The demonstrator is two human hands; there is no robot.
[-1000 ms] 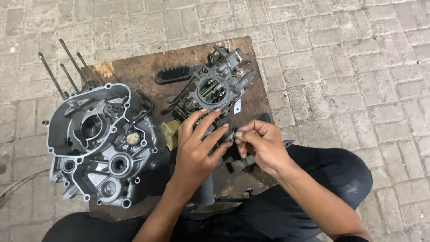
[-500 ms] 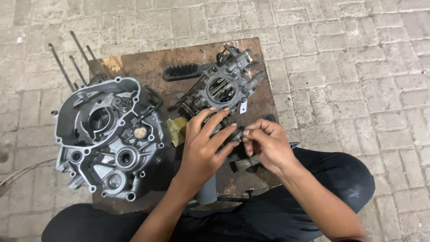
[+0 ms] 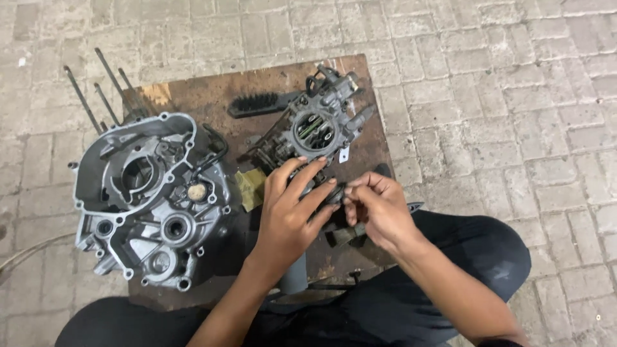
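Observation:
A grey metal carburettor (image 3: 321,125) stands at the back right of a worn wooden board (image 3: 205,99). Just in front of it, my left hand (image 3: 292,212) and my right hand (image 3: 379,209) meet over the board. Their fingertips pinch a small dark metal part (image 3: 335,194) between them. The part is mostly covered by my fingers, so its shape is unclear. My left hand's fingers spread towards the carburettor's lower edge.
A large grey engine crankcase half (image 3: 144,199) with long studs (image 3: 96,96) fills the board's left side. A black brush (image 3: 260,104) lies behind it near the back edge. A yellowish rag (image 3: 247,189) sits mid-board. My dark-trousered knees (image 3: 475,250) flank the board; paving bricks surround it.
Both hands stay together at the same spot on the small part, with slight finger shifts. The view has drifted a little; the board and parts have not moved.

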